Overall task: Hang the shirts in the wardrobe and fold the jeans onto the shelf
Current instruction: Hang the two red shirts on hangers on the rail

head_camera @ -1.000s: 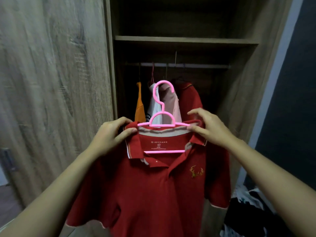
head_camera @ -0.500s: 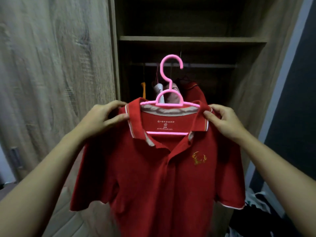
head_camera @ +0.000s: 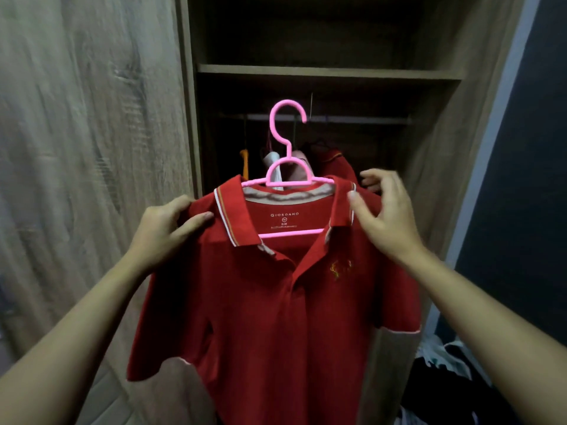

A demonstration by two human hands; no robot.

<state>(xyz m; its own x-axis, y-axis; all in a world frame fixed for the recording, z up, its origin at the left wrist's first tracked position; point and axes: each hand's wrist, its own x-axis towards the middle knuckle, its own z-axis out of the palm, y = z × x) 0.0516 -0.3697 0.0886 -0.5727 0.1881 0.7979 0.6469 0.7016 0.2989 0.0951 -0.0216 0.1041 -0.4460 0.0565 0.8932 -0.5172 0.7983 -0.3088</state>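
Observation:
A red polo shirt [head_camera: 270, 308] hangs on a pink plastic hanger [head_camera: 287, 161] that I hold up in front of the open wardrobe. My left hand [head_camera: 167, 223] pinches the shirt's left shoulder. My right hand [head_camera: 383, 210] is at the right shoulder with its fingers spread; whether it still grips the cloth is unclear. The hanger's hook reaches the height of the metal rail [head_camera: 352, 118] but sits in front of it, not over it.
On the rail hang an orange garment [head_camera: 244, 162], a pale shirt [head_camera: 276, 167] and another red shirt [head_camera: 339, 167]. A wooden shelf [head_camera: 331, 72] runs above the rail. The wardrobe door [head_camera: 92, 148] stands open at left. A heap of clothes [head_camera: 445, 381] lies low at the right.
I have lifted the shirt and hanger up toward the rail. My right hand's fingers have spread apart at the right shoulder.

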